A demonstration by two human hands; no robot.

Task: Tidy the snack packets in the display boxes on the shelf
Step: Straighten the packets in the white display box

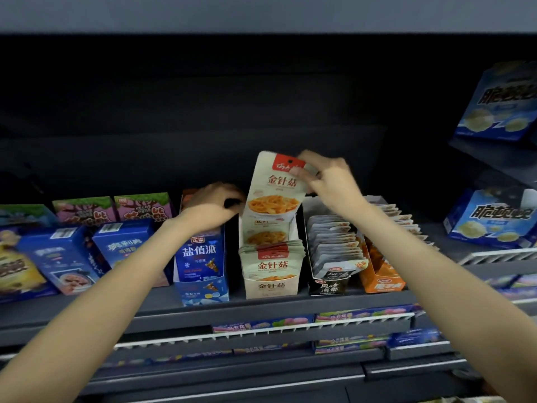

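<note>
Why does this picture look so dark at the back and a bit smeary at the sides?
Head view: light falls on the front of the shelf, so the space behind the boxes goes near black. The wide lens bends the shelf edges and softens the blue boxes at the right. The right hand is slightly blurred where it pinches the packet, whose print stays legible.

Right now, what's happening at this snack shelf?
A person is tidying snack packets in display boxes. The right hand pinches the top of a cream packet with a red header, holding it upright above the cream display box, which has more of the same packets stacked at its front. The left hand reaches to the back beside the blue box; what it touches is hard to tell. A black box of grey packets stands to the right.
</note>
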